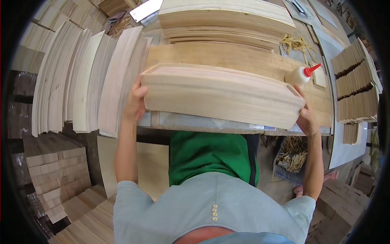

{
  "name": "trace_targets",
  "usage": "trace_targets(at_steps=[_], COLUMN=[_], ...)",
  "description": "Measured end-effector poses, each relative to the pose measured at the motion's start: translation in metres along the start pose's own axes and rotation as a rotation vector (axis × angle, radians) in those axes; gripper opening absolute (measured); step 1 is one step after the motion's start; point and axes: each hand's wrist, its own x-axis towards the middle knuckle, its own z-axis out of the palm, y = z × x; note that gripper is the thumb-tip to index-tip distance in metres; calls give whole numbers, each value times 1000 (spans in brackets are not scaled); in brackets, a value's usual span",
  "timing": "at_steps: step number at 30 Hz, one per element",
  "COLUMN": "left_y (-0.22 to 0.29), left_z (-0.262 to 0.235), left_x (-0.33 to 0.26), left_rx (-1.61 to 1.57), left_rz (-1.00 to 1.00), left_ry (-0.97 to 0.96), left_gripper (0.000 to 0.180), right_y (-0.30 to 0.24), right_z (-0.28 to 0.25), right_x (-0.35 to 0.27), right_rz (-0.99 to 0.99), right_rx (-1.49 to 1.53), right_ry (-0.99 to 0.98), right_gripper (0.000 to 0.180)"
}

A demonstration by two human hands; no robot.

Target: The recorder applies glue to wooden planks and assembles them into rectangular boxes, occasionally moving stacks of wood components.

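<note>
As left hand [137, 101] curls round wooden piece [221, 95], right hand [307, 118] likewise opposite

Woodworking workshop: stacked boards [227, 20], red-tipped bottle [297, 76].

The wooden piece [219, 97] was beige with faint grey streaks, the boards [118, 77] at ten o'clock pinkish cream, the bottle [295, 76] at two o'clock whitish with a red cap [312, 70], and the legwear [207, 154] at six o'clock green with a dark side stripe [253, 156].
</note>
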Motion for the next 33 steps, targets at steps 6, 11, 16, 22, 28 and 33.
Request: trace_targets(at_steps=[6,11,16,22,28,33], left_y=[-9,-12,-14,-25,-23,-28], left_z=[-17,-18,-4,-11,0,2], left_x=[24,18,14,17,15,17], left_rx=[218,122,113,104,36,104], left_rz=[229,54,77,229,189,213], left_ry=[-233,-254,-210,-259,-199,-200], left_gripper=[108,117,116,111,95,89], right_y=[7,9,2,11,13,16], right_z=[-15,-11,-16,-21,-15,-1], right_x=[20,19,25,23,13,1], right_rz=[-84,-58,-53,-71,-182,-156], right_rx=[-299,-323,-305,-275,-238,-278], right_ry=[-104,-100,-102,-112,-118,29], right_gripper=[130,127,126,120,110,95])
